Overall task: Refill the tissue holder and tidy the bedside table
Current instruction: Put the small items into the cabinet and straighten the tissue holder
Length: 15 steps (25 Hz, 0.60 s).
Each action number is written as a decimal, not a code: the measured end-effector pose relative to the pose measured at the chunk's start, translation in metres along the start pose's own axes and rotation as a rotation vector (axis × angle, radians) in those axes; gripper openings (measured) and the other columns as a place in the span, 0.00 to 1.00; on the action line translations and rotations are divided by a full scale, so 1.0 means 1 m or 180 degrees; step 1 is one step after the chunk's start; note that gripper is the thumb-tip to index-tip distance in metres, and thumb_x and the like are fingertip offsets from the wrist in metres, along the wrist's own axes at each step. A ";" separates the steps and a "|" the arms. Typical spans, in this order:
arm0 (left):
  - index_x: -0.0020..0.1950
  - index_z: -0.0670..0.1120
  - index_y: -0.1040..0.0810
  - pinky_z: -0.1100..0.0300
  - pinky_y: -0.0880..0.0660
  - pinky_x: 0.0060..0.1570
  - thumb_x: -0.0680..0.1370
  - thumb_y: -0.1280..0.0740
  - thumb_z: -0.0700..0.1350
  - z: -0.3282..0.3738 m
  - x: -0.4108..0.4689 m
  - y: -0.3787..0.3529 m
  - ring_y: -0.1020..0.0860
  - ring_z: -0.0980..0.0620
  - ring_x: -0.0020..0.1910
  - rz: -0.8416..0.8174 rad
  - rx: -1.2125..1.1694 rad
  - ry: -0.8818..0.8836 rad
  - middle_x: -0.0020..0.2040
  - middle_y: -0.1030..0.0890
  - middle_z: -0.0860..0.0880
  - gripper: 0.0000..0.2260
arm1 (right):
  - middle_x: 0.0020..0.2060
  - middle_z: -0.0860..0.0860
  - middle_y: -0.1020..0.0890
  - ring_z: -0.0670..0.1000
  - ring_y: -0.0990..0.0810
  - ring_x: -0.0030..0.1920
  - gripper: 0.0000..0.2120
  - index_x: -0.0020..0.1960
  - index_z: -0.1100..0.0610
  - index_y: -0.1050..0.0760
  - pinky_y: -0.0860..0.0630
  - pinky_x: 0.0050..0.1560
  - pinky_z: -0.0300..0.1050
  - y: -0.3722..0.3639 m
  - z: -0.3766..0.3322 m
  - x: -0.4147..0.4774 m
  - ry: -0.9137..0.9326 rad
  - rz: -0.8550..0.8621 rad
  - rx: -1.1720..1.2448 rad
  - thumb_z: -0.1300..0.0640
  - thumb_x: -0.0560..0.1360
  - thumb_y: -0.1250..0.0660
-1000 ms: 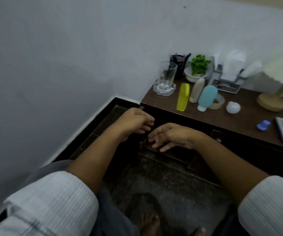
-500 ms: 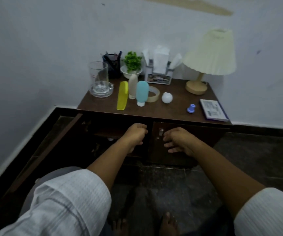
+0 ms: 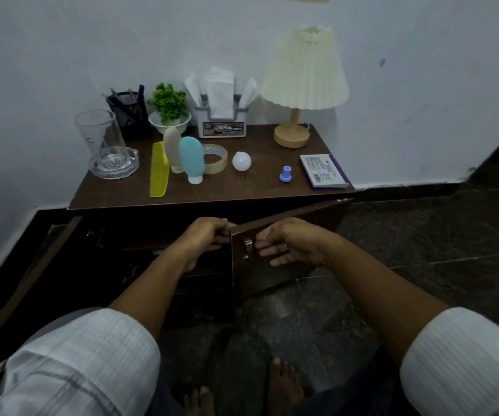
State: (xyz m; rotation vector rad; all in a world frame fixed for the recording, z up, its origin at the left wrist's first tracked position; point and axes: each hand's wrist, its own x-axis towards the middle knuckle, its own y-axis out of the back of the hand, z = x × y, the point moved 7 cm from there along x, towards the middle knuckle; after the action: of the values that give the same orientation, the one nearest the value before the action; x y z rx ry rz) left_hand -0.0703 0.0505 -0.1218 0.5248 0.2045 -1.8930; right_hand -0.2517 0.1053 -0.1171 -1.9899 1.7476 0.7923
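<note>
Bedside table [image 3: 251,187] door [image 3: 261,279] ajar, left hand [image 3: 209,235] gripping its edge, right hand [image 3: 294,244] fingers [image 3: 267,244] straight at handle [image 3: 248,247]

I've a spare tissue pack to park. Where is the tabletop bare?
Bare: the front strip from the yellow comb to the booklet, and the patch bordered by the white ball, tissue holder and lamp base. Crowded: the back-left, around the glass, pen holder, plant and bottles.
</note>
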 end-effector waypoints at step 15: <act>0.67 0.36 0.23 0.53 0.21 0.56 0.85 0.46 0.50 -0.007 -0.059 -0.160 0.19 0.44 0.63 -0.2640 0.0490 0.0643 0.64 0.18 0.40 0.22 | 0.53 0.63 0.16 0.60 0.15 0.53 0.14 0.57 0.67 0.21 0.19 0.56 0.55 0.093 0.077 -0.097 -0.0900 -0.0617 -0.0572 0.56 0.82 0.37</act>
State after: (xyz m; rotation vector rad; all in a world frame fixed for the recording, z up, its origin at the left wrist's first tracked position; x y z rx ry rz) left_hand -0.1978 0.1630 -0.1189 0.8198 0.4639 -2.6727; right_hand -0.3627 0.2132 -0.1077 -2.0052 1.3438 1.1330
